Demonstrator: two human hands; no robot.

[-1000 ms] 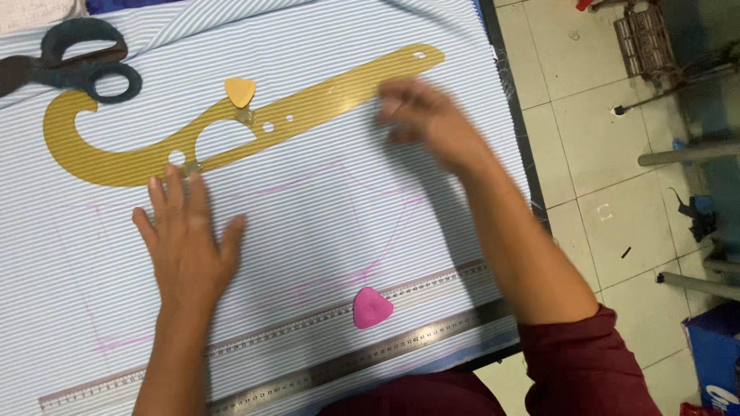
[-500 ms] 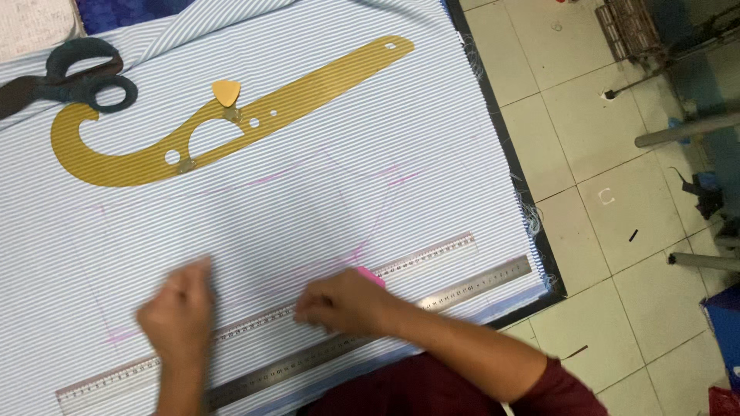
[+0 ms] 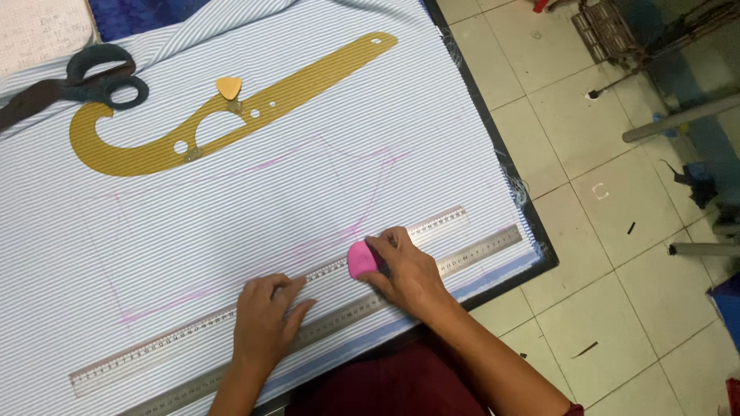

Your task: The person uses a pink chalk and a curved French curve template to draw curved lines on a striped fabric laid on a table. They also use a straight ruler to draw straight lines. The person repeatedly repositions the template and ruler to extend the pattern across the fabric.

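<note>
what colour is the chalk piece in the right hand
Pink: the chalk piece held by the right hand is bright pink, seen in the head view.

Light was even & bright, prob overhead, w/ only soft shadows under my hands. No glare, even off the metal ruler (image 3: 401, 289). Pic mostly sharp; slight softness & lens stretch at the floor-side edges.

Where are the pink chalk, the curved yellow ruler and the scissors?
pink chalk (image 3: 360, 259), head view, on its rounded body beside the right hand's fingers.
curved yellow ruler (image 3: 304, 85), head view, on its straight arm.
scissors (image 3: 116, 91), head view, on a handle loop.
</note>
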